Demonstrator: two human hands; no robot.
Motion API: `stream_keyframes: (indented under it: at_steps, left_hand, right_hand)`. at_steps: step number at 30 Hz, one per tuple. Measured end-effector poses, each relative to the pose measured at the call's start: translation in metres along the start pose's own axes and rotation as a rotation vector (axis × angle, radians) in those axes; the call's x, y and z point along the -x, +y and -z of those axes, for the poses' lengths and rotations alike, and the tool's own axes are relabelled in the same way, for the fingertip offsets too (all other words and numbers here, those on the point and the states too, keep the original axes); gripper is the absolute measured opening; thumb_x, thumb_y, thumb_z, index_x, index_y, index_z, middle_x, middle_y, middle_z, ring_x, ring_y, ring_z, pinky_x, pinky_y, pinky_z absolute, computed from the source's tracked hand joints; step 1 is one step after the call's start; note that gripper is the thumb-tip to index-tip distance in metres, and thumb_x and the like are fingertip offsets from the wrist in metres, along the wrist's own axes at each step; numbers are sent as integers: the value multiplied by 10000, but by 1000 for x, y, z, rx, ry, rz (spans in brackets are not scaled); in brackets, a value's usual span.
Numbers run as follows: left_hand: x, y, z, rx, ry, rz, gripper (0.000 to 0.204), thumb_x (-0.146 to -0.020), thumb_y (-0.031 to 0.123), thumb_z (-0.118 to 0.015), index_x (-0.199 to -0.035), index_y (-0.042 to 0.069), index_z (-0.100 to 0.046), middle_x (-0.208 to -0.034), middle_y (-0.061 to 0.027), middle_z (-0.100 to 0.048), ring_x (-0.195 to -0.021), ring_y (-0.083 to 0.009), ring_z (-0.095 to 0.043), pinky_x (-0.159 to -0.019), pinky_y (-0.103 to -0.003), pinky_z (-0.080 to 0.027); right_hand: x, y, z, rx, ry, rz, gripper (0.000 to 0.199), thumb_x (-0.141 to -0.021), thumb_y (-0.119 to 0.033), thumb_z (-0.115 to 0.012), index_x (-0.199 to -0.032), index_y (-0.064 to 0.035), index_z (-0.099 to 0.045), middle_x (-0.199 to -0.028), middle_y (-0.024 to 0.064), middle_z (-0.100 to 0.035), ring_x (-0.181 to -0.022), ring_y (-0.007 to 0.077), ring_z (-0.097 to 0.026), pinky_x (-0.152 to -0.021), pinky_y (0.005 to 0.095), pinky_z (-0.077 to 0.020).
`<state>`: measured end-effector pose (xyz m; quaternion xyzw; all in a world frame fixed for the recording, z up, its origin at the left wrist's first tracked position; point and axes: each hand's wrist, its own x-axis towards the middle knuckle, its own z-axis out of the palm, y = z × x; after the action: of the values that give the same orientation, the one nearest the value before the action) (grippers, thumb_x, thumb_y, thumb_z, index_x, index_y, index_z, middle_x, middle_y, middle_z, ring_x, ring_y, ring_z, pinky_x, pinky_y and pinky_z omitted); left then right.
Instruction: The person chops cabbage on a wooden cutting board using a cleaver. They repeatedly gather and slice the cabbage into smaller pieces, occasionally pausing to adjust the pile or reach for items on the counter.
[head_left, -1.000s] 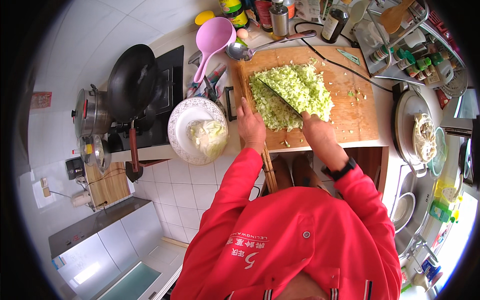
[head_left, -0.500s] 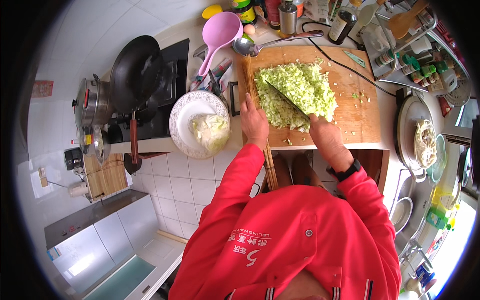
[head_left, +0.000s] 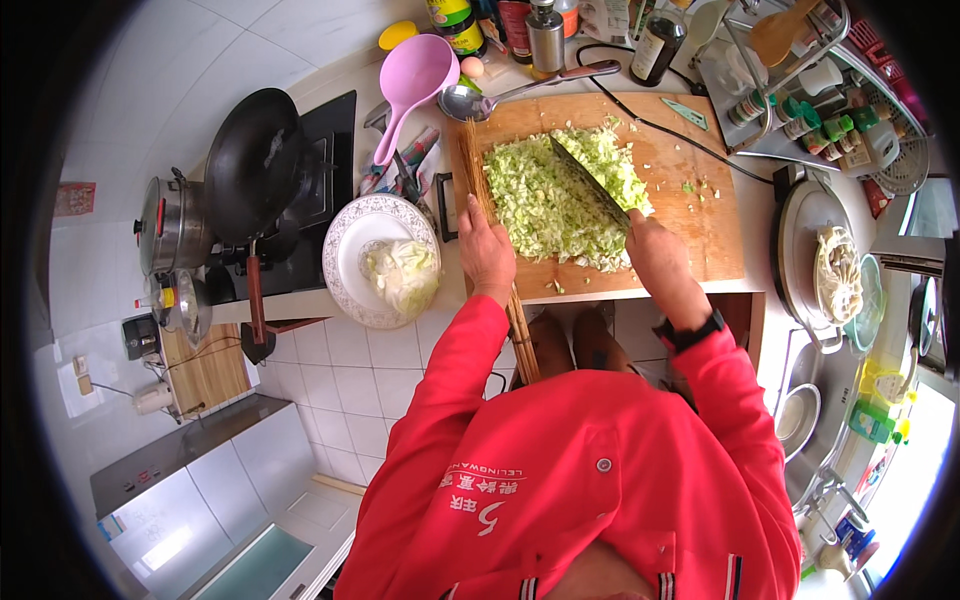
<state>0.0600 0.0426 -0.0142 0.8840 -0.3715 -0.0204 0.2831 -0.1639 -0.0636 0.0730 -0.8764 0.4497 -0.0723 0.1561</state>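
A heap of finely chopped pale green cabbage (head_left: 540, 200) covers the left and middle of the wooden cutting board (head_left: 715, 225). My right hand (head_left: 660, 255) grips a kitchen knife by its handle, which is mostly hidden. The knife's long dark blade (head_left: 592, 182) slants through the heap, tip pointing far left. Along the board's left edge lies a bundle of thin bamboo sticks (head_left: 472, 165), running back toward my body. My left hand (head_left: 487, 255) is closed over this bundle, fingers pointing away from me.
Left of the board, a patterned white plate (head_left: 342, 285) bears a cabbage piece (head_left: 405, 275). A black wok (head_left: 255, 165) stands on the stove. Beyond the board lie a metal ladle (head_left: 466, 103), a pink dipper (head_left: 415, 75) and bottles. A black cord (head_left: 660, 128) crosses the board's far right.
The knife has moved right and slightly farther away through the chopped cabbage, with my right hand following. My left hand stays on the bamboo bundle. The whole view has shifted slightly.
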Motion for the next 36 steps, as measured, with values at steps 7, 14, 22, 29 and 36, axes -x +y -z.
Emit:
stream_keyframes:
  at_steps: [7, 14, 22, 29, 36]
  left_hand:
    - [-1, 4, 2, -18, -57, 70, 585, -814, 109, -491, -1384, 6, -408, -1237, -202, -509, -1066, -377, -536, -883, -434, -464]
    - [-2, 5, 4, -22, -31, 50, 580, -815, 106, -484, -1382, 11, -409, -1258, -203, -501, -1049, -386, -549, -863, -439, -474]
    - [-1, 3, 3, 12, -16, 33, 571, -818, 107, -480, -1375, -1, -414, -1226, -215, -510, -1014, -405, -555, -845, -456, -471]
    - [-1, 1, 0, 13, 0, 15, 568, -822, 105, -477, -1375, -8, -414, -1225, -212, -510, -1021, -398, -551, -866, -452, -458]
    - [0, 4, 4, 14, -40, 42, 571, -818, 96, -502, -1374, -3, -415, -1231, -194, -505, -1072, -378, -531, -890, -433, -460]
  right_hand:
    - [-3, 11, 7, 7, 47, -38, 197, -905, -150, -485, -1043, -47, -580, -796, 198, -638, -667, 386, -631, -591, 491, -504]
    - [-2, -6, 0, 1, -80, 3, 161, -911, -134, -479, -1027, -67, -569, -752, 160, -622, -628, 353, -637, -549, 461, -515]
    - [6, -17, -5, -43, -33, 165, 110, -898, -111, -490, -989, -73, -537, -751, 155, -608, -624, 345, -638, -533, 437, -523]
    - [7, -22, -10, 17, 3, 191, 99, -887, -95, -511, -982, -76, -530, -776, 151, -611, -607, 340, -630, -516, 427, -524]
    - [8, -20, -16, 78, -47, 226, 95, -873, -80, -518, -965, -64, -531, -753, 136, -599, -604, 329, -638, -529, 411, -537]
